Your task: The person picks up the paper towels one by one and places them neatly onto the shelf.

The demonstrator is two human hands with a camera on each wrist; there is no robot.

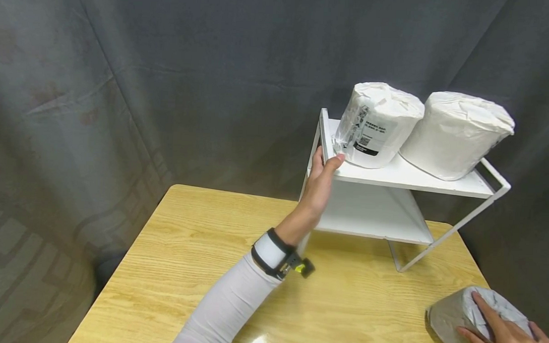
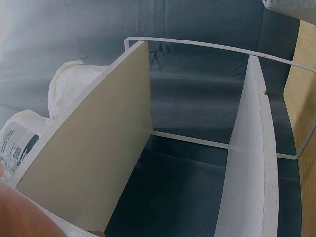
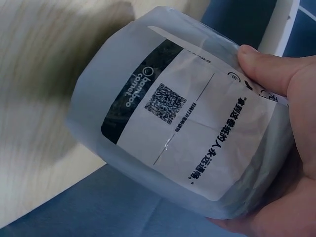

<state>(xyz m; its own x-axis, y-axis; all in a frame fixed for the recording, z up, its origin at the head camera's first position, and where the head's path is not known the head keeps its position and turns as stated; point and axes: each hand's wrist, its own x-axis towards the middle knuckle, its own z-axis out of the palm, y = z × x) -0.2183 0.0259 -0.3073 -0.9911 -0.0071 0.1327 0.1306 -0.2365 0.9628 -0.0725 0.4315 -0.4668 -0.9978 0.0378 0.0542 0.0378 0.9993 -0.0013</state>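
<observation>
1. Steadying comes first: the left hand (image 1: pixel 318 185) grips the near left edge of the white two-tier wire-and-board shelf rack (image 1: pixel 437 183), thumb over the top board and fingers out of sight behind the frame, so how tightly they curl cannot be told. Best to hold that edge firm so the rack does not slide on the pale wood-grain table (image 1: pixel 198 270).

2. Just past the thumb tip stands a white plastic-wrapped paper roll with a black-and-white label (image 1: pixel 376 125), touching or nearly touching the thumb. Keeping the thumb low on the board edge would avoid nudging this roll.

3. Beyond it, farther from the left fingers, a second white wrapped paper roll (image 1: pixel 455 133) stands on the same top board, the two rolls pressed side by side. The top board looks full, while the lower board, below the left palm, shows open room in the left wrist view.

4. At the near right corner of the table, the right hand (image 1: pixel 507 338) clamps a grey-white plastic-wrapped paper roll with a printed code label (image 3: pixel 182 123): thumb across the label, fingers spread over the opposite side. The roll lies tilted and well apart from the rack.

5. A squeezed wrapper can slip, so grip the roll's body, not loose film, and keep the roll level when lifting.
</observation>
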